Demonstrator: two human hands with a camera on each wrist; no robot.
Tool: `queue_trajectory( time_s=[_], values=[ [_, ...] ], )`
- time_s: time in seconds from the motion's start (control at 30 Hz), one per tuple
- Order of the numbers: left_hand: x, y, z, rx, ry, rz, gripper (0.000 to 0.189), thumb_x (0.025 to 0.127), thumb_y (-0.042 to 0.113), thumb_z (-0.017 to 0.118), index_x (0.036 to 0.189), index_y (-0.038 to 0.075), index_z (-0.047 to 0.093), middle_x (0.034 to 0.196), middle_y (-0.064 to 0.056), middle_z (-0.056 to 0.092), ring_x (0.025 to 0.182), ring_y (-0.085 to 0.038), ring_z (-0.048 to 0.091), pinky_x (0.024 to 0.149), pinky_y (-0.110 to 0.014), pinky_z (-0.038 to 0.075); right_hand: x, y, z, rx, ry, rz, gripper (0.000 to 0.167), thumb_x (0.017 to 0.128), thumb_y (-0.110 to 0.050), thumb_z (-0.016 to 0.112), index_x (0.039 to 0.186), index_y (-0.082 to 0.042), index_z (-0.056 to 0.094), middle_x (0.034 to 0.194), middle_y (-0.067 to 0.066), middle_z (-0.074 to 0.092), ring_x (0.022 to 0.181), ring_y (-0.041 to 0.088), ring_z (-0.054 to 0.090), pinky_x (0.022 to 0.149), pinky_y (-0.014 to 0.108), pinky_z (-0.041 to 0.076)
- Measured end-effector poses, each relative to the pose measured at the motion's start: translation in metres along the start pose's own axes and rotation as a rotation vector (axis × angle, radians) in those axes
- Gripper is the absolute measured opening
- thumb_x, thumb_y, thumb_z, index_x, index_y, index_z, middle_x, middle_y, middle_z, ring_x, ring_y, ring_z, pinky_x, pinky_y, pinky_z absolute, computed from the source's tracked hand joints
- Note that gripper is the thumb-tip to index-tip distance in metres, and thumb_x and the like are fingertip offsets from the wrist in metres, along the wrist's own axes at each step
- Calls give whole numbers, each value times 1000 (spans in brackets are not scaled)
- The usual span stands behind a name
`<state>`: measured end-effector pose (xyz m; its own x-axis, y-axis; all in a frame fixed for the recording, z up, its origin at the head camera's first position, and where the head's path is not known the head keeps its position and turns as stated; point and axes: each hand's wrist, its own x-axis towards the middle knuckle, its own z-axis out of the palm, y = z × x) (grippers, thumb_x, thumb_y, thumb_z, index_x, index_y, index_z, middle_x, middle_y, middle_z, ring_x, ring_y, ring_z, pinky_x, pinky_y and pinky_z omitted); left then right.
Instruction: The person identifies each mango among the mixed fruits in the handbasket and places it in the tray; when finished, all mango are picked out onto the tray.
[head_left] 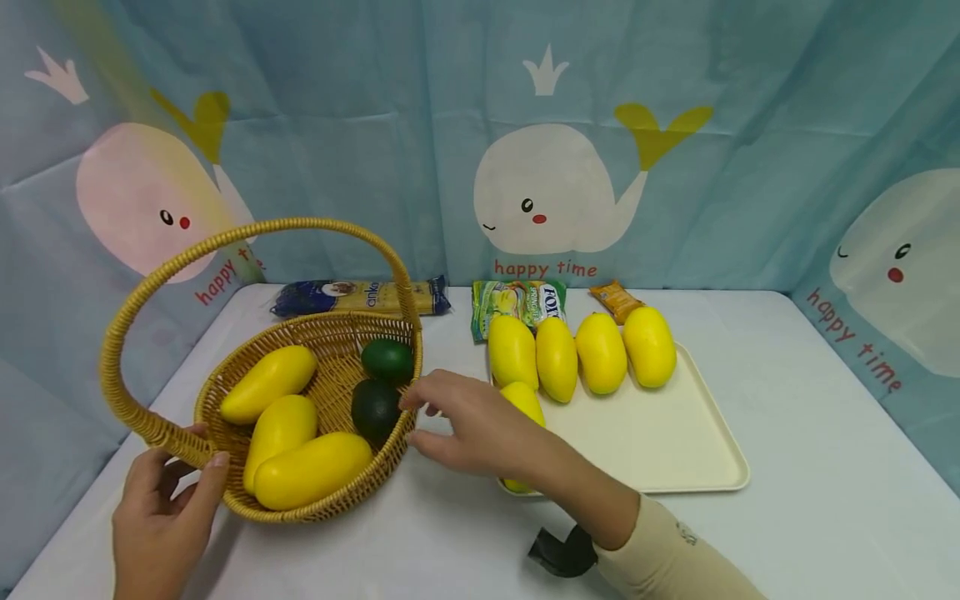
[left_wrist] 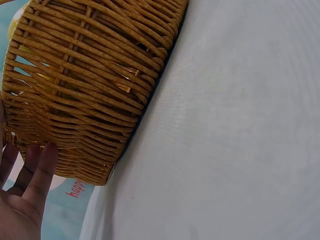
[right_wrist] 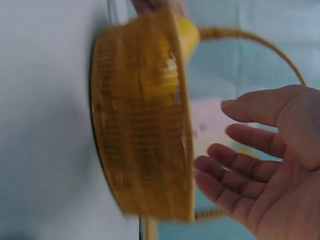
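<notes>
A wicker basket point(head_left: 322, 508) with a tall arched handle point(head_left: 300, 223) stands on the left of the table. Inside lie three yellow mangoes point(head_left: 268, 385) and two dark green avocados point(head_left: 377, 410). My left hand point(head_left: 167, 508) holds the basket's near-left rim by the handle's foot, thumb on top; in the left wrist view its fingers point(left_wrist: 41, 175) lie against the woven side. Just over the right rim hovers my right hand point(head_left: 468, 421), fingers loosely bent beside the avocados. The right wrist view shows that palm point(right_wrist: 295, 195) with nothing in it.
A cream tray point(head_left: 637, 454) on the right bears several more yellow mangoes point(head_left: 602, 354), some partly behind my right forearm. Behind stand a long pasta packet point(head_left: 360, 297), a green packet point(head_left: 480, 304) and a small orange packet point(head_left: 617, 298). A black strap point(head_left: 562, 554) hangs near my right sleeve.
</notes>
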<state>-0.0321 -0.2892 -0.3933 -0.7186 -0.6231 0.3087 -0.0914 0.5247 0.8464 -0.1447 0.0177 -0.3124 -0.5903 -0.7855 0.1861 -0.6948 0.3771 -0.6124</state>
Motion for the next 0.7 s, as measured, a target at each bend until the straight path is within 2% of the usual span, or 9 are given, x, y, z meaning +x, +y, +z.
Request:
queue_trajectory(
  time_s=[0.07, 0.17, 0.23, 0.33, 0.4, 0.57, 0.7],
  values=[
    [0, -1, 0, 1, 0, 3, 46, 93, 4, 69, 137, 7, 55, 122, 12, 49, 104, -1, 54, 75, 0, 46, 14, -8, 11, -37, -34, -63, 29, 95, -19, 70, 123, -10, 65, 118, -1, 64, 102, 8, 58, 88, 12, 48],
    [0, -1, -1, -8, 1, 29, 45, 93, 2, 69, 136, 6, 56, 121, 13, 49, 102, 0, 55, 74, 0, 46, 37, -17, 24, -101, -124, -101, 30, 95, -18, 70, 125, -11, 65, 113, -3, 63, 97, 6, 54, 81, 9, 44],
    [0, -2, -1, -9, 4, 45, 45, 93, 1, 69, 136, 6, 56, 120, 14, 49, 101, 0, 55, 75, -1, 47, 54, -20, 30, -110, -216, -84, 36, 94, -18, 72, 128, -11, 64, 112, -5, 62, 92, 6, 52, 76, 9, 43],
    [1, -1, -2, -14, 5, 57, 44, 92, 0, 69, 134, 5, 57, 119, 14, 50, 100, 1, 56, 74, -1, 47, 76, -22, 35, -140, -367, -41, 51, 90, -23, 78, 136, -12, 60, 118, -7, 62, 94, 5, 51, 77, 11, 42],
    [1, 0, -1, -11, 3, 53, 44, 92, 1, 69, 134, 5, 57, 119, 14, 50, 101, 2, 55, 75, -1, 47, 87, -23, 36, -172, -450, -20, 60, 86, -28, 82, 139, -14, 58, 125, -8, 61, 98, 4, 52, 83, 11, 43],
    [0, 2, -1, -9, 1, 57, 43, 93, 1, 69, 133, 3, 56, 118, 14, 50, 101, 3, 55, 75, -1, 47, 101, -24, 36, -223, -588, -14, 62, 84, -33, 84, 139, -19, 59, 127, -12, 60, 103, 2, 52, 89, 11, 42],
    [0, 2, -2, -3, 4, 56, 42, 93, 1, 69, 133, 3, 56, 118, 14, 50, 101, 2, 55, 75, -1, 47, 102, -17, 39, -156, -603, -54, 55, 87, -36, 80, 136, -20, 60, 121, -14, 60, 99, 2, 52, 84, 11, 43]
  ],
)
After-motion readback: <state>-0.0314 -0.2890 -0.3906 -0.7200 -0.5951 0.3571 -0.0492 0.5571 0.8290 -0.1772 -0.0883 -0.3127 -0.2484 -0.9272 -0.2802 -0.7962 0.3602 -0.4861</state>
